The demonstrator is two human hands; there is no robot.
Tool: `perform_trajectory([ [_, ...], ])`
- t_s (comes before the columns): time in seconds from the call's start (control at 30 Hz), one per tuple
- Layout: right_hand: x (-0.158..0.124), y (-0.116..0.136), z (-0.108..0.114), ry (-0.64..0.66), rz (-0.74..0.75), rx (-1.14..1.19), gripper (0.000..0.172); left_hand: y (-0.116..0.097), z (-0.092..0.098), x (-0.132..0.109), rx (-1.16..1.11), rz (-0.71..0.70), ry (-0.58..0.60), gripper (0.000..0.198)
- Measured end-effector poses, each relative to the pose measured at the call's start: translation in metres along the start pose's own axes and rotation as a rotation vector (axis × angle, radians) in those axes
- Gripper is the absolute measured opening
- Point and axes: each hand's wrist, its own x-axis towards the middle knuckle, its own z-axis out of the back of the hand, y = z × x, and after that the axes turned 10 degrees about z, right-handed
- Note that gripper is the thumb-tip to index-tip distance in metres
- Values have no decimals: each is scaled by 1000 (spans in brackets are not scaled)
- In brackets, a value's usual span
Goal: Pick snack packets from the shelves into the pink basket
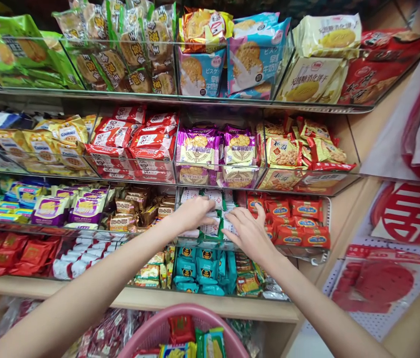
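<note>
L hand [195, 214]: fingers bent over white pkts [211, 227]; can't tell if pinching. Pkts under/betw. both hands, in clear bin [198, 244]. R hand [250, 229]: spread, thumb apart. Red pkts [306, 208] just R of it. Risk: raking fast may spill pkts over bin front. Count: 2 hands, 1 pink basket [187, 309] below; pkts overlap, no exact no.

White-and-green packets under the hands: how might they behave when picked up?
The white-and-green packets are probably light, being small beside the fingers. They look film-wrapped, so likely flexible. Lying close together, they may shift when nudged.
</note>
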Motion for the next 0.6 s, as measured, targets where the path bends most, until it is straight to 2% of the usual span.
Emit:
perform_trajectory([
  [0.17, 7, 11, -2, -130, 58, -20, 20, 37, 16, -15, -120, 57, -35, 13],
  [0.27, 13, 15, -7, -136, 93, 7, 15, 47, 19, -20, -101, 104, -35, 16],
  [0.43, 22, 18, -18, -66, 87, 23, 13, 40, 13, -12, -37, 80, -32, 24],
  [0.6, 24, 17, -22, -44, 5, 37, 13, 22, -5, 10, 74, 73, -82, 29],
])
